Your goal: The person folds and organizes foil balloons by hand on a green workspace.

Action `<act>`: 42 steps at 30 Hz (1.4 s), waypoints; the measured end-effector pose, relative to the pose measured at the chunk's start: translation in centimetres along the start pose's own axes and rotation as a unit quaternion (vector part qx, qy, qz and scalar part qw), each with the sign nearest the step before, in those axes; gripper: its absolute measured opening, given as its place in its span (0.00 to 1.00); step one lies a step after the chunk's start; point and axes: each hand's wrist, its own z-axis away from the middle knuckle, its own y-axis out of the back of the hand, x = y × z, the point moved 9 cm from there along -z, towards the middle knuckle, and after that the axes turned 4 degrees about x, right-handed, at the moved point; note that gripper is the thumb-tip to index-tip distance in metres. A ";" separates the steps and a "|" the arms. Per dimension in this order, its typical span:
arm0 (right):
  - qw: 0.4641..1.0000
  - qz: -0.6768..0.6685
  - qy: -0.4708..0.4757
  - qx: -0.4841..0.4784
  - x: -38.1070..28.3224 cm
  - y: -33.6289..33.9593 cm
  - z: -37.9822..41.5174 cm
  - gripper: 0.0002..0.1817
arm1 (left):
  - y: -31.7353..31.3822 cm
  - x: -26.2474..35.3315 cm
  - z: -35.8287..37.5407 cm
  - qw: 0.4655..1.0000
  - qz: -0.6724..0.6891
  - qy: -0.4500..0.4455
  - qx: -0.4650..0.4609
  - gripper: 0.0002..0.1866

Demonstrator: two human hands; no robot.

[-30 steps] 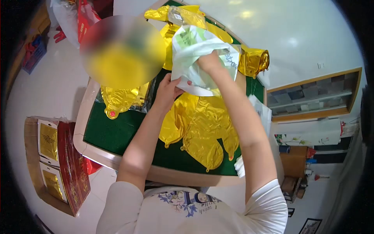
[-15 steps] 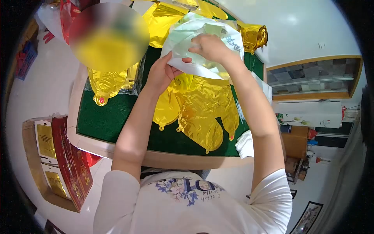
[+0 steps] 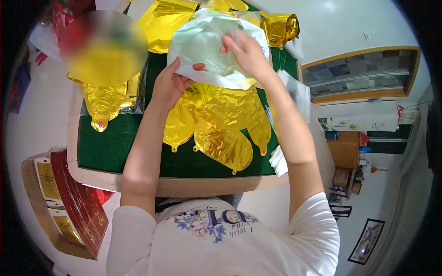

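Both hands pinch the thin plastic bag [image 3: 207,48], the left hand [image 3: 168,87] at 7 o'clock and the right hand [image 3: 246,53] at 3, its fingers seemingly inside; tugging apart could tear it or spill onto the gold foil balloons [image 3: 221,126].

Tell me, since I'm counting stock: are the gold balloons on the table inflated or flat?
Flat. The gold balloons lie limp and crinkled on the green table, overlapping one another.

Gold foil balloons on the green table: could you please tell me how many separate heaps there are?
4: one heap below the white bag, one at left, one top centre, one top right. Others may be hidden.
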 end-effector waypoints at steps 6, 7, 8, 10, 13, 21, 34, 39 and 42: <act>0.930 -0.182 -0.015 0.319 2.0 10.8 3.6 0.16 | 0.6 -0.4 -0.1 1.000 0.007 0.006 0.016 0.25; 0.912 -0.227 -0.043 0.340 1.1 12.1 4.8 0.17 | 0.7 -0.5 -0.1 1.000 0.009 0.007 0.011 0.25; 0.908 -0.238 -0.072 0.339 2.1 13.1 5.8 0.16 | 0.8 -0.5 -0.1 1.000 0.009 0.009 0.012 0.25; 0.936 -0.152 -0.145 0.283 4.5 14.7 7.8 0.15 | 0.7 -0.6 -0.2 1.000 0.011 0.010 0.017 0.25; 0.948 0.049 -0.299 0.097 16.2 11.1 15.1 0.15 | 0.8 -0.6 -0.2 1.000 0.011 0.016 0.011 0.25; 0.885 0.321 -0.333 0.051 25.3 4.2 22.1 0.14 | 0.8 -0.4 0.0 1.000 -0.010 0.006 -0.004 0.25; 0.900 0.322 -0.260 0.137 20.6 6.2 23.0 0.27 | 1.8 -0.6 -0.2 0.998 0.028 -0.006 0.050 0.22; 0.921 0.266 -0.095 0.269 11.3 5.9 23.3 0.19 | 0.7 0.9 0.5 0.998 0.045 -0.013 0.051 0.22; 0.942 0.218 -0.041 0.252 6.5 3.0 26.0 0.16 | -3.5 6.2 2.0 0.989 0.122 -0.085 -0.002 0.22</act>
